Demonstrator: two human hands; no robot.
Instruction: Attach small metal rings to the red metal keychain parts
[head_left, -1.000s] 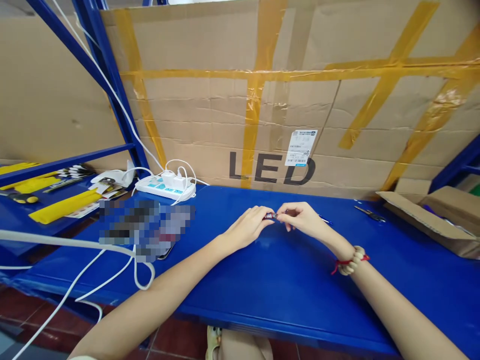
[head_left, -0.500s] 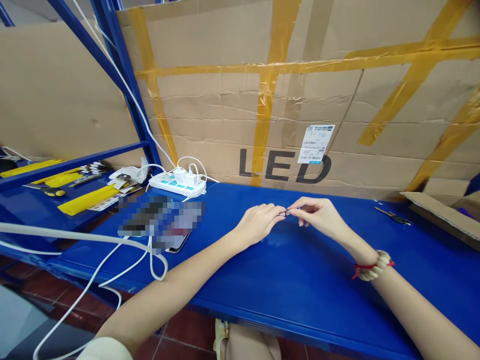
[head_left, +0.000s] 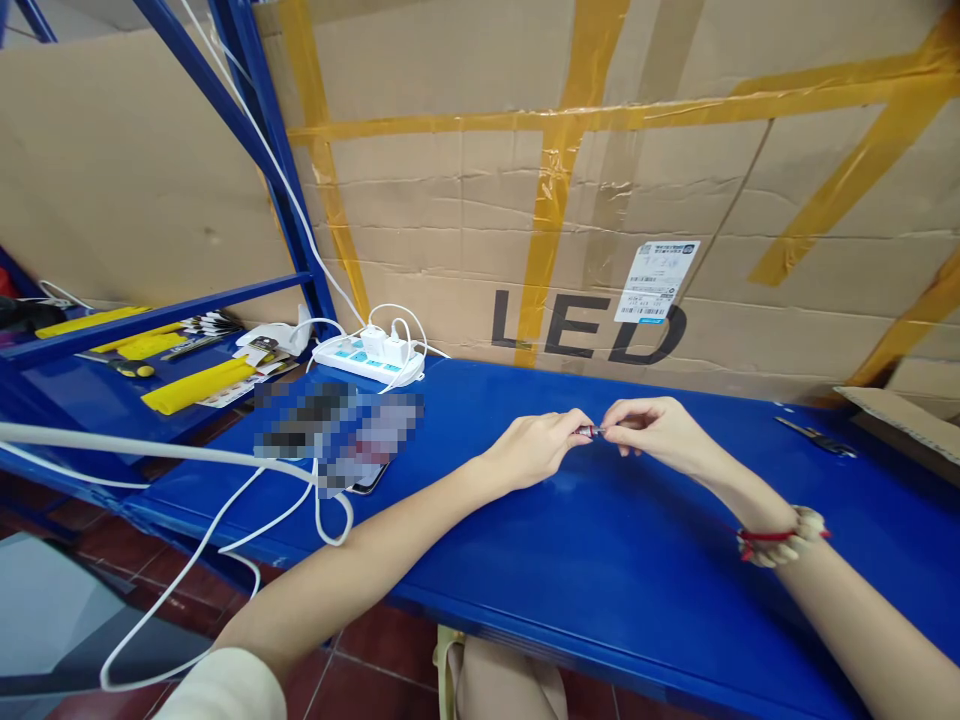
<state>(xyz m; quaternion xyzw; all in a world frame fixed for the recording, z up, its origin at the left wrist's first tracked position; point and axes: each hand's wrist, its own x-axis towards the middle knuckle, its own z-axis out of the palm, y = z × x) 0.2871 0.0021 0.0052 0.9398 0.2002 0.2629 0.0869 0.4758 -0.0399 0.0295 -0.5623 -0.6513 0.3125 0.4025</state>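
Observation:
Between my fingertips, just above the blue tabletop [head_left: 540, 560], is a small slim red and silver piece [head_left: 587, 431] with a thin metal end; its exact kind is too small to make out. My left hand [head_left: 529, 450] is closed on its red part, palm down with the fingers together. From the other side, my right hand [head_left: 656, 432] pinches at the thin metal end with thumb and forefinger. The fingers cover much of the piece.
A white power strip [head_left: 367, 362] with plugged-in chargers sits at the back left. Blurred-out phones [head_left: 375, 440] lie before it, with white cables looping near my left forearm. Keys [head_left: 816, 437] and an open carton [head_left: 900, 430] are at right. A large cardboard box [head_left: 465, 220] stands behind.
The view has shifted a little, so things sit differently in the picture. My hands are slightly farther apart, and more of the small red and silver piece shows between them.

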